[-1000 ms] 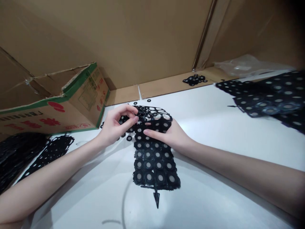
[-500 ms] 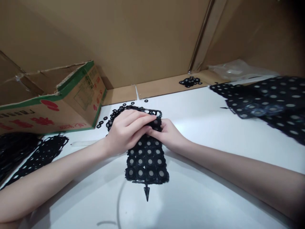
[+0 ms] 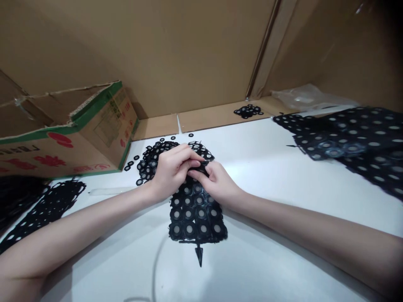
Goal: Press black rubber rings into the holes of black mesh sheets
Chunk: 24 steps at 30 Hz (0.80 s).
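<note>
A black moulded sheet of round parts with pale centres [image 3: 195, 216] lies on the white table [image 3: 270, 218] in front of me. My left hand [image 3: 171, 170] curls over the sheet's far end, fingers closed on its upper rows. My right hand [image 3: 217, 180] pinches the same end from the right, fingertips meeting the left hand's. Behind the hands sits a pile of loose black rings [image 3: 150, 161], along with the emptied, holed part of the sheet [image 3: 201, 150].
A cardboard box with green trim [image 3: 78, 130] stands at the left. Emptied black frames [image 3: 40, 209] lie at the left edge. A stack of full black sheets [image 3: 352, 138] lies at the right. More rings [image 3: 248, 111] and a plastic bag [image 3: 310, 98] sit by the cardboard wall.
Both hands have closed together on the sheet's far end. The left hand shifted from beside the sheet onto it. The pile of loose rings behind has grown.
</note>
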### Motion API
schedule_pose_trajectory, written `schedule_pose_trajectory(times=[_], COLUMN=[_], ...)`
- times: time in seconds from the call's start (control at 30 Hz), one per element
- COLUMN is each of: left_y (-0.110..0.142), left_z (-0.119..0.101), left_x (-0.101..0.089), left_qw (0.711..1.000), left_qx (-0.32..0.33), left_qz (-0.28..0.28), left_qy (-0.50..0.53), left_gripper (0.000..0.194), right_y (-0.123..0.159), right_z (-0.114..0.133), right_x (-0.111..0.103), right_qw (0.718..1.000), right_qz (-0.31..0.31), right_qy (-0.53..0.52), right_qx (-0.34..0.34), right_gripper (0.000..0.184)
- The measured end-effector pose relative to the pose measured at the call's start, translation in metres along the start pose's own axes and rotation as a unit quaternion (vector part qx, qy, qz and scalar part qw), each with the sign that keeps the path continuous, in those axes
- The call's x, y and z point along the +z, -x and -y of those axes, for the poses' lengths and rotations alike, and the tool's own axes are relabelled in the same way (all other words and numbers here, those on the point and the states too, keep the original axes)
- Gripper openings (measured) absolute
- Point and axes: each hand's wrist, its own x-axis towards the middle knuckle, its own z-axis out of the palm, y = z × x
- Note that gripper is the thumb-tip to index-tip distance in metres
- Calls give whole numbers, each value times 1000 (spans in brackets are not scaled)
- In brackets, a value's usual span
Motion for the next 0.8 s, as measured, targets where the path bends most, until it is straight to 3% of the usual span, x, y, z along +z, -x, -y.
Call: schedule_pose_trajectory(times=[0.23, 0.43, 0.53, 0.67, 0.73, 0.8], left_y=[-7, -20, -25, -32, -30, -24], left_z=[2, 11, 19, 41, 49, 49], left_x=[2, -4, -7, -20, -31, -40], left_qw=[999, 971, 952, 919, 929, 952], left_qx=[-46, -187, -222, -256, -232, -211], left_qz=[-20, -71, -91, -211, -226, -177], left_qy=[11, 132, 190, 212, 177, 136], left_gripper=[21, 14, 11, 12, 10, 10], right_y=[2, 0, 0, 3, 4, 4], right_z=[-2, -2, -2, -1, 0, 2], right_x=[2, -1, -2, -2, -3, -4], right_qw=[1000, 997, 996, 993, 989, 986], right_qz=[-11, 55, 56, 51, 72, 86], right_qy=[-10, -53, -65, -102, -131, -143], right_qx=[-17, -32, -19, 1, -3, -4], right_gripper=[53, 36, 33, 20, 12, 14])
